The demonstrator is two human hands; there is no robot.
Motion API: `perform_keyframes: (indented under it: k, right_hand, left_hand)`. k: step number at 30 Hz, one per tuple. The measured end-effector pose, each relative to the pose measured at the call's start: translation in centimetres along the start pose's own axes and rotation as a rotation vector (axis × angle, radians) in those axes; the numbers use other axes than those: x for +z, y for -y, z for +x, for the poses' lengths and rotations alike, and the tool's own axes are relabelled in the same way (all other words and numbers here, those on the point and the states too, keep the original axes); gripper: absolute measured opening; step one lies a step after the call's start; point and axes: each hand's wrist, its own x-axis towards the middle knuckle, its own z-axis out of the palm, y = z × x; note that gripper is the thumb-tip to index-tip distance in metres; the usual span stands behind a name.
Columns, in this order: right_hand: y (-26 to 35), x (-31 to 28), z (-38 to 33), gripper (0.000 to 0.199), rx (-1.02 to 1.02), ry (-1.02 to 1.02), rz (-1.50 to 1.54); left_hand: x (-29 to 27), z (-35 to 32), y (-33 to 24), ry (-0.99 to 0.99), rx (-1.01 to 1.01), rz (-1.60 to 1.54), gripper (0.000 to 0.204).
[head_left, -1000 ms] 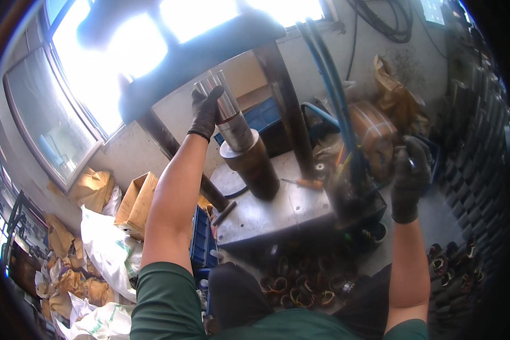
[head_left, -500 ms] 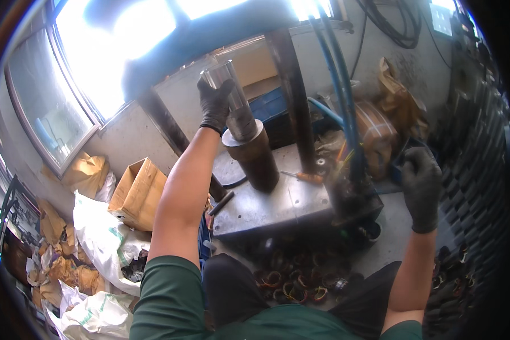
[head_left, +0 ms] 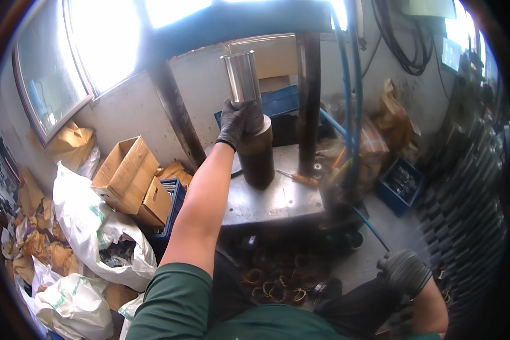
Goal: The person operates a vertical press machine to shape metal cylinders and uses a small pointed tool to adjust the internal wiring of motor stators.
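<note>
My left hand (head_left: 236, 122), in a dark glove, grips a shiny metal cylinder (head_left: 242, 79) that stands upright in a dark brown tube (head_left: 258, 156). The tube rests on the grey steel plate (head_left: 272, 201) of a press with blue uprights. My right hand (head_left: 403, 271), also gloved, hangs low at the right beside my thigh, fingers curled, with nothing visible in it. A screwdriver with an orange handle (head_left: 299, 179) lies on the plate to the right of the tube.
Cardboard boxes (head_left: 127, 175) and white sacks (head_left: 96, 226) are heaped on the left. Coils of copper wire (head_left: 272, 283) lie on the floor under the plate. A blue crate (head_left: 401, 184) and stacked dark rings (head_left: 470, 198) stand to the right. Blue hoses (head_left: 351, 85) hang by the press column.
My right hand has dropped from the press lever at the right down to my thigh. My left hand has stayed on the shiny cylinder. The view has tilted downward.
</note>
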Motion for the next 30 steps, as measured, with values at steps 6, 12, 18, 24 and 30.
perform_keyframes:
  k: [6,12,18,24,30]
  right_hand:
    - [2.6,4.8,-2.5,0.026,0.169,-0.057,0.016]
    - [3.7,5.4,-1.9,0.020,0.243,-0.362,0.117]
    - [3.9,4.8,-1.6,0.026,0.285,-0.454,0.157]
    - [3.7,4.9,-1.7,0.024,0.330,-0.436,0.153]
    - [4.0,4.9,-1.7,0.019,0.352,-0.452,0.186]
  left_hand:
    - [1.5,0.0,0.3,-0.013,0.030,0.032,0.068]
    - [1.6,-0.8,-1.1,-0.076,0.031,-0.057,0.059]
    - [1.6,-1.6,-1.3,-0.106,0.090,0.215,0.062]
    - [1.1,-0.9,-0.4,-0.072,0.038,0.063,0.070]
    - [1.2,-1.1,-0.3,-0.080,0.018,0.073,0.072]
